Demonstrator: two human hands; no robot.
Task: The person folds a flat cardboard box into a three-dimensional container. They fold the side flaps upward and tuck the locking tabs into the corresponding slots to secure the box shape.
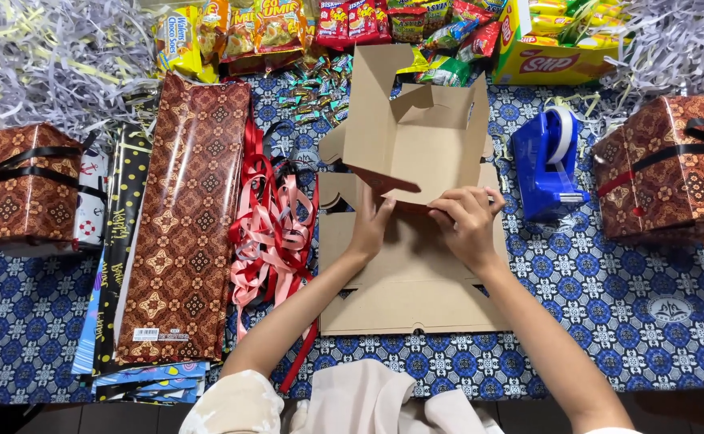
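A half-folded brown cardboard box (pixel 416 133) stands tilted on a stack of flat cardboard blanks (pixel 412 301) at the table's middle. My left hand (pixel 370 223) presses against the box's lower left edge. My right hand (pixel 466 223) grips the lower right flap of the same box with curled fingers. Both hands rest at the box's near side, a little apart from each other.
Red and pink ribbons (pixel 272 229) and rolls of brown patterned wrapping paper (pixel 187 217) lie to the left. Wrapped gift boxes sit at far left (pixel 18 185) and far right (pixel 669 165). A blue tape dispenser (pixel 549 161) stands right of the box. Snack packets (pixel 352 24) and shredded paper (pixel 55 56) line the back.
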